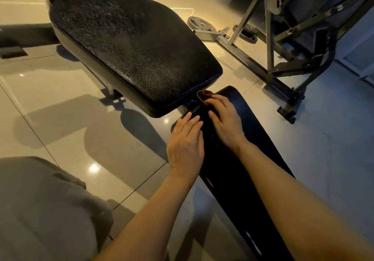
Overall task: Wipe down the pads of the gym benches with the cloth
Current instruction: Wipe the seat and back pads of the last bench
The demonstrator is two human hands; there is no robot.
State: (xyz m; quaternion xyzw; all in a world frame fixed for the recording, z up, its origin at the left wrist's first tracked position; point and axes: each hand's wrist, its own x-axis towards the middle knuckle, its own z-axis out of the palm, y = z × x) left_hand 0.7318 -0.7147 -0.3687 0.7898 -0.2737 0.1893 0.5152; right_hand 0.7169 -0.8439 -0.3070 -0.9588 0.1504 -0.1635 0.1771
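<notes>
My right hand (224, 119) presses cloth (204, 96) onto narrow pad (253, 131); left hand (186, 143) flat alongside. Pad's long axis runs back toward me.

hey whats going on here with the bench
A person is wiping a gym bench. The right hand presses a dark cloth onto the far end of the long narrow pad, just below the wide textured pad. The left hand rests flat on the narrow pad's left edge.
</notes>
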